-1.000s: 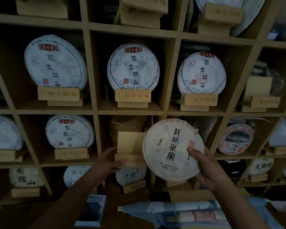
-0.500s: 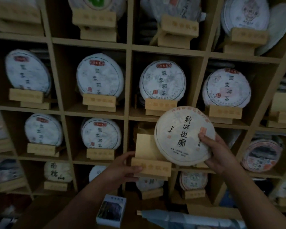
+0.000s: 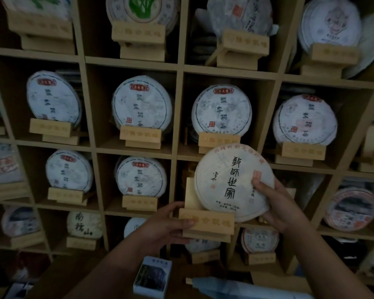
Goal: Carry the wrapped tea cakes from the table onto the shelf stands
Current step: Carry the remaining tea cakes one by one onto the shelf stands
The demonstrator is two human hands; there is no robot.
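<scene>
Your right hand (image 3: 276,203) gripped the cake (image 3: 231,182) by its right rim, thumb across the face, its lower edge just behind the stand's front lip. Your left hand (image 3: 166,225) pinched the stand (image 3: 206,222) at its left end (likely to steady it while the cake settled), near the middle shelf (image 3: 138,212) cubby.

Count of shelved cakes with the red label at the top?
6 red-label cakes: four across the middle row, two in the row below, left of the held cake. Blurred cakes at the left edge could match.
</scene>
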